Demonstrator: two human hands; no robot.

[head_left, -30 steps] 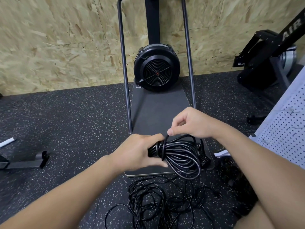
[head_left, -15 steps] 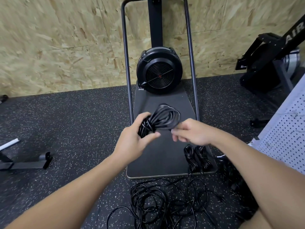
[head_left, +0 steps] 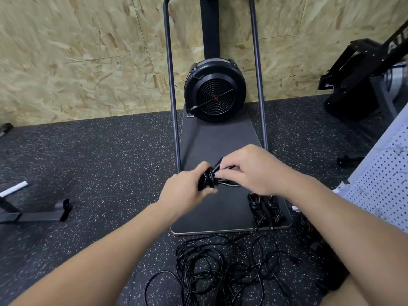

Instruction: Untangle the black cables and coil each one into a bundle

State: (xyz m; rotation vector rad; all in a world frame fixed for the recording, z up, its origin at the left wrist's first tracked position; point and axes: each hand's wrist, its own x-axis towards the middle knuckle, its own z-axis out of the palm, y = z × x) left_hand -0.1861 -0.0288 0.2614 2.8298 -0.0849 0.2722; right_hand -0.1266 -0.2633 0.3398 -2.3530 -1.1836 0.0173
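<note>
- Since a moment ago your hands have closed in: the coil that stood fanned above your left hand (head_left: 185, 191) is now squeezed into a tight bundle (head_left: 208, 181) between both hands, over the black platform (head_left: 212, 146).
- Your left hand grips the bundle's middle; your right hand (head_left: 254, 171) pinches strands at its right side, seemingly wrapping the tail.
- Two finished bundles (head_left: 266, 209) lie on the platform's near right corner.
- A tangled heap of cables (head_left: 220, 266) waits on the floor nearest you, so much remains.
</note>
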